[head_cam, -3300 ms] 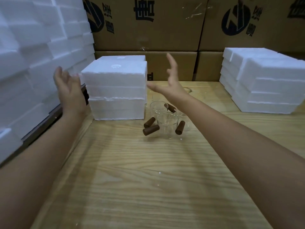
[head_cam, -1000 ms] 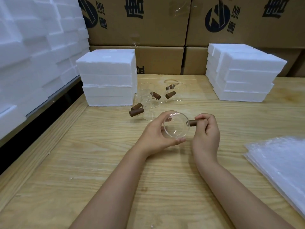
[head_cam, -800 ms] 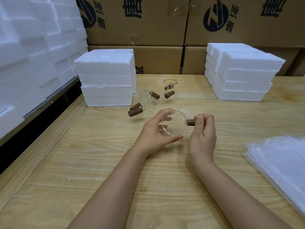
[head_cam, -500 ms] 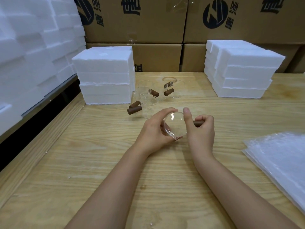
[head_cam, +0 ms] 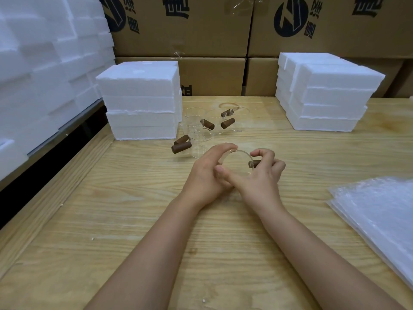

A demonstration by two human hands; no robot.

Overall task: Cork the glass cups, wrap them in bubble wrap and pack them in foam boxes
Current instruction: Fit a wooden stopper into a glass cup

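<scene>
Corking step. One cup is in hand, and nothing looks wrapped or boxed yet.

Left hand (head_cam: 206, 175) grip: fingers curled over the top, thumb on the near side, clamped on the glass cup (head_cam: 234, 163). The cup is held just above the table (head_cam: 134, 220), tipped so a round face points at the camera (mouth or base, can't tell, the glass is clear).

Right hand (head_cam: 263, 175) grip: fingertips pinched together on the brown cork (head_cam: 255, 163), which meets the cup's right wall.

Key relation: the cork's long axis runs roughly left-right and level, pointing into the cup from the right. The cup sits directly left of the right grip, between the two hands. The right hand is the one on the cork; the left only braces the glass. The hands touch each other below the cup.

My read is that the coming move is a push or twist along that axis, with the left hand resisting. Can't tell how far the cork is seated. Risk is side load on thin glass if the cork goes in off-axis.

Around it:
- The other cups (head_cam: 201, 128) sit behind the hands with brown corks sticking out at angles.
- The left foam stack (head_cam: 140, 101) is just beside them.
- The right foam stack (head_cam: 324, 95) is well apart at far right.
- The bubble wrap sheets (head_cam: 380, 218) lie near the right forearm.
</scene>
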